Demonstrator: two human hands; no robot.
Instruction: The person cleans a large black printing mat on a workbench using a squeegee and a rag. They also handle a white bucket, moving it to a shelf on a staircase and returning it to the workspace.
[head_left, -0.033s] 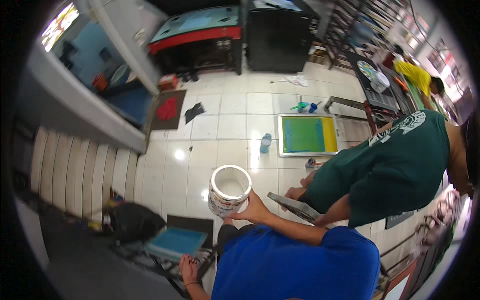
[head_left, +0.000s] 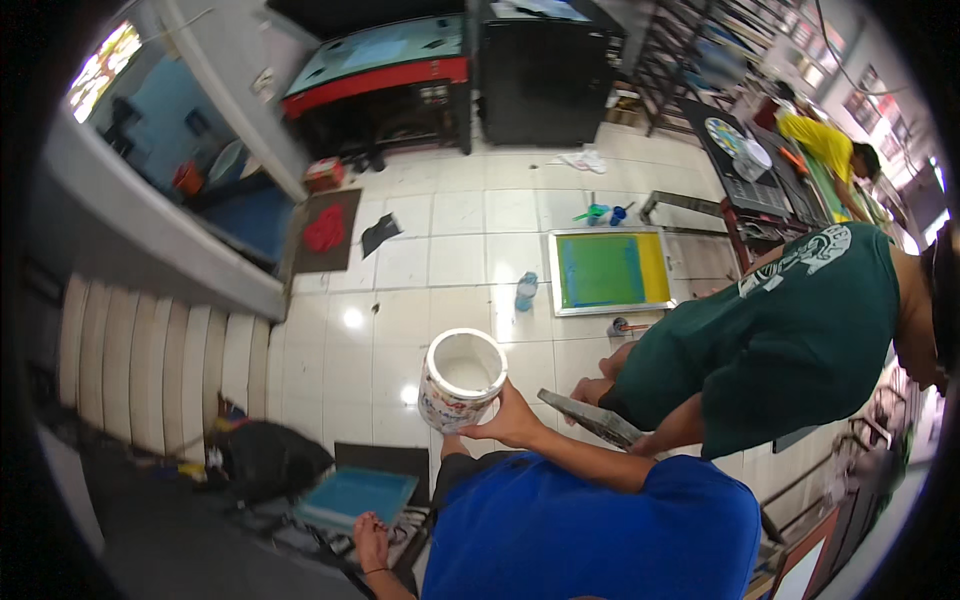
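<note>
My right hand (head_left: 510,420) is closed around the lower side of a white plastic tub (head_left: 440,396) with coloured print. The tub is held upright in front of my body, its mouth lidless and its inside whitish. Down at my left side is my left hand (head_left: 371,538), with a dark band at the wrist. Its fingers look loosely bent and apart from the tub, and I make out nothing in them. A blue framed screen (head_left: 355,497) lies on a dark rack close to that hand; whether they touch is unclear.
A person in green (head_left: 800,330) crouches at right with a flat grey panel (head_left: 590,418). On the tiled floor ahead are a silver-framed green and yellow screen (head_left: 610,310), a bottle (head_left: 526,291) and small cups (head_left: 597,214). A dark bag (head_left: 270,460) sits at left.
The view has shifted slightly, so floor things appear a little further left. My right hand still holds the tub, and my left hand appears slightly further left.
</note>
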